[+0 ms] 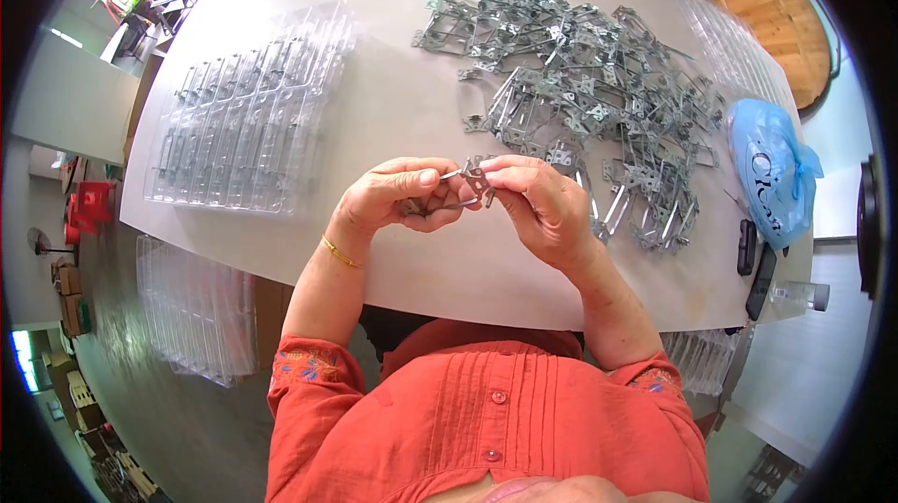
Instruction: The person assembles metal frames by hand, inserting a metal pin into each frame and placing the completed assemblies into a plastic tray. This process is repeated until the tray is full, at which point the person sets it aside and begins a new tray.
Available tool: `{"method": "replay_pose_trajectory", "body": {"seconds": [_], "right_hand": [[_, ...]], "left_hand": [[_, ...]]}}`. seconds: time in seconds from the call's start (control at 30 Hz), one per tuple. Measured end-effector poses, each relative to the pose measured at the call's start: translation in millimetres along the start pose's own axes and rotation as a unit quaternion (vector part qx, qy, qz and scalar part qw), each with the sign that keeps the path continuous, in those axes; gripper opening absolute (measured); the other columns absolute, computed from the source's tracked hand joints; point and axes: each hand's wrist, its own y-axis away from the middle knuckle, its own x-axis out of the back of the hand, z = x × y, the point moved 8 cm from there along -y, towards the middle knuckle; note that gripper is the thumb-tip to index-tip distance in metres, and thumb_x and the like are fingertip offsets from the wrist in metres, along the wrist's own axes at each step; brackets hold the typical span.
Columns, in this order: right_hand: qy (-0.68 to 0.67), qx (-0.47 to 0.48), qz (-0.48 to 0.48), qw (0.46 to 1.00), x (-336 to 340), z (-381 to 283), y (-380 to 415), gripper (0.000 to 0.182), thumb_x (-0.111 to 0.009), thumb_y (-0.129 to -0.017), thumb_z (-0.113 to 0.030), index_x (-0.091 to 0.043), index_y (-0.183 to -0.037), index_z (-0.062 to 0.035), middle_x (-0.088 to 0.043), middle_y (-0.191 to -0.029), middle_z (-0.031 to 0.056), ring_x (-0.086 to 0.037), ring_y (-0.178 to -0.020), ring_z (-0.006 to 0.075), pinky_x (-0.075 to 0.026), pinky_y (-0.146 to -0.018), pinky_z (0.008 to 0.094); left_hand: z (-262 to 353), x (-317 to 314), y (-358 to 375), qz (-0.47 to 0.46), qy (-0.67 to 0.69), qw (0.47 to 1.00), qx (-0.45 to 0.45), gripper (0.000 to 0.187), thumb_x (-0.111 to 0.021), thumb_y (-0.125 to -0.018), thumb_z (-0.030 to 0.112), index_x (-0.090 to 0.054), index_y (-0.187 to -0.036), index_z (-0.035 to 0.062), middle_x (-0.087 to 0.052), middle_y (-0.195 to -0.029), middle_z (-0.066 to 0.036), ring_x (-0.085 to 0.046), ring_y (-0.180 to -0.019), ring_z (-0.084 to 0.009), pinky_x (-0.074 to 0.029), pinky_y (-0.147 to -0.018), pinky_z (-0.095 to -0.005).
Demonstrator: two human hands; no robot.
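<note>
Both hands hold one small metal bracket assembly (478, 181) above the near part of the table. My left hand (400, 194) is closed around its rod-like end, the palm partly turned up. With thumb and fingertips, my right hand (543, 204) pinches the flat, holed plate at the other end. Fingers hide much of the piece. Just beyond my right hand lies a big heap of similar metal brackets (589, 82) with plates and thin rods. To the left, a clear plastic tray (313, 64) holds rows of such metal parts.
A blue plastic bag (769, 166) sits at the table's right edge, with dark handheld items (746, 248) and a clear bottle (800, 295) near it. More clear trays (730, 40) lie at the far right. Other trays (192, 307) are stacked below the table's left edge.
</note>
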Motion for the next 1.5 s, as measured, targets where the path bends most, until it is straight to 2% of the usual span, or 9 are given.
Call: {"method": "replay_pose_trajectory", "body": {"seconds": [0.2,0.3,0.37,0.47,0.8,0.97,1.1,1.17,1.5], "right_hand": [[0.071,0.005,0.011,0.997,1,8,3,0.024,-0.072,-0.085,0.007,-0.065,-0.106,-0.0039,-0.071,-0.102,0.0141,-0.073,-0.092,0.0280,-0.060,-0.075,0.0355],[0.134,0.015,0.002,0.991,1,12,5,0.020,-0.069,-0.089,0.007,-0.065,-0.107,-0.0027,-0.071,-0.101,0.0145,-0.072,-0.087,0.0256,-0.059,-0.073,0.0335],[0.006,-0.112,0.021,0.994,4,29,8,0.018,-0.065,-0.093,0.005,-0.065,-0.110,-0.0008,-0.071,-0.099,0.0151,-0.071,-0.084,0.0231,-0.058,-0.072,0.0316],[-0.027,-0.185,0.011,0.982,4,27,10,0.017,-0.064,-0.095,0.003,-0.066,-0.112,0.0006,-0.071,-0.099,0.0148,-0.071,-0.083,0.0211,-0.056,-0.071,0.0304],[-0.024,-0.172,-0.013,0.985,-2,12,8,0.017,-0.063,-0.095,0.003,-0.067,-0.112,0.0036,-0.075,-0.103,0.0163,-0.072,-0.081,0.0191,-0.056,-0.070,0.0282],[-0.096,-0.275,-0.038,0.956,-7,23,16,0.017,-0.061,-0.095,0.000,-0.070,-0.109,0.0016,-0.069,-0.081,0.0050,-0.060,-0.065,0.0064,-0.049,-0.059,0.0242],[-0.160,-0.338,-0.039,0.927,-10,31,21,0.016,-0.060,-0.096,-0.004,-0.071,-0.107,-0.0003,-0.062,-0.074,-0.0024,-0.053,-0.063,0.0024,-0.043,-0.055,0.0218],[-0.211,-0.403,-0.048,0.889,-12,30,22,0.016,-0.059,-0.098,-0.007,-0.072,-0.104,-0.0015,-0.060,-0.072,-0.0051,-0.052,-0.062,0.0019,-0.042,-0.054,0.0212],[-0.239,-0.450,-0.078,0.857,-16,32,27,0.014,-0.058,-0.098,-0.009,-0.070,-0.099,-0.0023,-0.061,-0.071,-0.0027,-0.053,-0.059,0.0032,-0.043,-0.054,0.0229]], "left_hand": [[1,2,0,0.015,-0.014,1.000,-0.008,0.062,-0.062,-0.098,0.043,-0.060,-0.112,-0.0171,-0.058,-0.085,-0.012,-0.036,-0.053,-0.0084,-0.019,-0.043,-0.0244],[6,-7,1,-0.052,-0.007,0.998,-0.039,0.056,-0.057,-0.101,0.044,-0.062,-0.117,-0.0099,-0.054,-0.077,-0.005,-0.034,-0.052,-0.0060,-0.022,-0.045,-0.0231],[12,3,-2,0.051,0.004,0.996,-0.070,0.061,-0.060,-0.098,0.043,-0.059,-0.116,-0.0152,-0.059,-0.083,-0.010,-0.038,-0.053,-0.0089,-0.023,-0.045,-0.0240],[13,4,-6,0.062,-0.003,0.996,-0.070,0.059,-0.058,-0.099,0.043,-0.058,-0.122,-0.0124,-0.056,-0.082,-0.008,-0.038,-0.053,-0.0086,-0.026,-0.046,-0.0234],[11,0,-8,0.067,-0.079,0.992,-0.070,0.051,-0.059,-0.102,0.040,-0.056,-0.128,-0.0038,-0.052,-0.080,-0.004,-0.038,-0.058,-0.0068,-0.027,-0.050,-0.0210],[9,4,-8,0.056,-0.086,0.992,-0.070,0.044,-0.064,-0.100,0.032,-0.056,-0.127,-0.0024,-0.053,-0.081,-0.002,-0.038,-0.060,-0.0058,-0.028,-0.051,-0.0206],[11,3,-10,0.055,-0.093,0.992,-0.072,0.043,-0.069,-0.098,0.031,-0.057,-0.125,-0.0011,-0.054,-0.083,-0.001,-0.038,-0.063,-0.0050,-0.027,-0.053,-0.0204],[13,5,-10,0.062,-0.181,0.978,-0.084,0.043,-0.071,-0.096,0.031,-0.058,-0.123,0.0001,-0.054,-0.085,0.000,-0.037,-0.066,-0.0043,-0.026,-0.056,-0.0203],[10,1,-9,0.095,-0.141,0.985,-0.019,0.044,-0.069,-0.097,0.035,-0.059,-0.119,-0.0016,-0.053,-0.081,0.001,-0.038,-0.061,-0.0037,-0.027,-0.053,-0.0203]]}}
